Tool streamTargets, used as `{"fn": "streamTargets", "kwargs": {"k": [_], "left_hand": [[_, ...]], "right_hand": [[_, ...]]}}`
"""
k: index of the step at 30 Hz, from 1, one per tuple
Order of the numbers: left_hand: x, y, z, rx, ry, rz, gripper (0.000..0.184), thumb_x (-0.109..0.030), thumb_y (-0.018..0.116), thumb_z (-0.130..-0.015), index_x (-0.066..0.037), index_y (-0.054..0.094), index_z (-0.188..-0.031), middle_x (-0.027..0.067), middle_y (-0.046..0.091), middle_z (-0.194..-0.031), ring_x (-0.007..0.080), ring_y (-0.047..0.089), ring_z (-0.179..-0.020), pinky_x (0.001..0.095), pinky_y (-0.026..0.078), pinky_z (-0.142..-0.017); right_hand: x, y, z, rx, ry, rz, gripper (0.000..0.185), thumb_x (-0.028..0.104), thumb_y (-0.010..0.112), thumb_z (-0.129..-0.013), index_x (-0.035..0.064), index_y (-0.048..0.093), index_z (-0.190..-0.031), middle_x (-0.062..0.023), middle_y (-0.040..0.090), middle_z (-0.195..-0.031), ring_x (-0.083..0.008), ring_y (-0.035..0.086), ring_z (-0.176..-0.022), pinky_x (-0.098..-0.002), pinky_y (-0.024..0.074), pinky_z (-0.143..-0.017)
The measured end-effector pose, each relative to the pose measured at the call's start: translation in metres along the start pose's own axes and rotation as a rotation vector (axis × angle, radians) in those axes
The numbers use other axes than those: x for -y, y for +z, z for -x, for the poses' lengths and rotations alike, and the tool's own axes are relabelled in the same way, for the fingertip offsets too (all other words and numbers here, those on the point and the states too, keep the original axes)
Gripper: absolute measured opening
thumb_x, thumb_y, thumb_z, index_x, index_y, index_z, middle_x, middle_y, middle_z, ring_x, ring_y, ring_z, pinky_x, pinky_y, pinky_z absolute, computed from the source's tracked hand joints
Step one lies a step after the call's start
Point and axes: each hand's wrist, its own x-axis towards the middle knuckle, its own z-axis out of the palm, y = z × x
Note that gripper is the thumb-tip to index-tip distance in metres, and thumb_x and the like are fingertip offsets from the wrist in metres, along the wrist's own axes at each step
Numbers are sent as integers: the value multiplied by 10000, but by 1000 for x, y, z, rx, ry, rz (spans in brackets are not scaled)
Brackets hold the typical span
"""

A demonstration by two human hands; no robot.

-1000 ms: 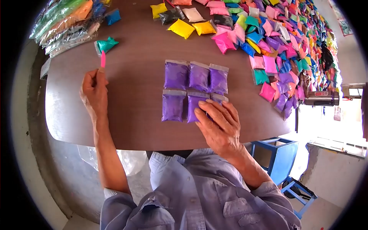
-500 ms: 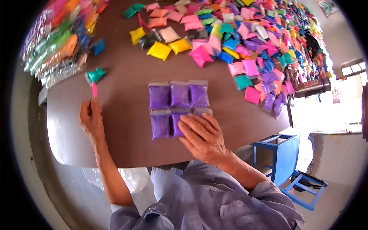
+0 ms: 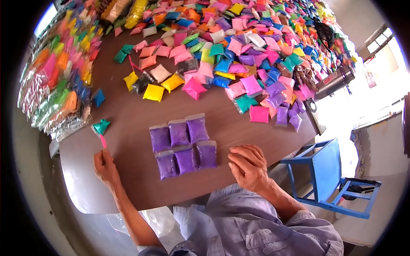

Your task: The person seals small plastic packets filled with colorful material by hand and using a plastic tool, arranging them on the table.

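My left hand [image 3: 106,171] pinches a slim pink plastic strip [image 3: 103,141] near the table's left side. The strip's far end meets a small teal packet [image 3: 102,126]; whether they are joined I cannot tell. Purple packets [image 3: 185,160] with clear top edges lie in two rows of three, slightly askew, between my hands. To their right my right hand [image 3: 250,167] hovers over or rests on the table's front edge, apart from the packets. Its fingers are loosely bent, the thumb is apart from them, and nothing shows in them.
A big heap of coloured packets [image 3: 239,47] covers the back and right of the brown table [image 3: 128,98]. Bagged packets [image 3: 55,85] are stacked at the left. A metal flask [image 3: 335,82] lies at the right edge, and a blue chair [image 3: 326,170] stands beyond it.
My right hand has come off the lower purple packets and moved right, uncovering them. My left hand still pinches the pink strip. The head view has shifted and tilted, showing more of the heap.
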Motion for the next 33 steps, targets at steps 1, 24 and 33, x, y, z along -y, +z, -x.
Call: {"fn": "streamTargets", "kwargs": {"k": [1, 24, 33], "left_hand": [[1, 1, 0, -7, 11, -10, 226, -231, 625, -1004, -24, 642, -915, 10, 550, -707, 79, 468, -612, 252, 364, -538], [20, 5, -8, 18, 178, -203, 240, -229, 631, -1000, -3, 652, -920, 42, 605, -741, 126, 543, -640, 301, 452, -600], [28, 5, -10, 10, 171, -204, 212, -208, 637, -997, -4, 660, -944, 36, 606, -758, 114, 523, -654, 297, 443, -597]], "right_hand": [[-5, -2, 4, 0, 34, 18, 237, 43, 771, -769, 47, 718, -1000, -88, 681, -1137, -289, 660, -1049, -451, 511, -938], [-18, -2, 12, -53, 114, -40, 219, 92, 781, -778, 85, 715, -987, -40, 670, -1111, -244, 649, -1035, -414, 486, -924], [-19, -5, 11, -33, 136, -76, 208, 101, 782, -786, 88, 719, -984, -39, 677, -1115, -239, 650, -1043, -416, 478, -952]]}}
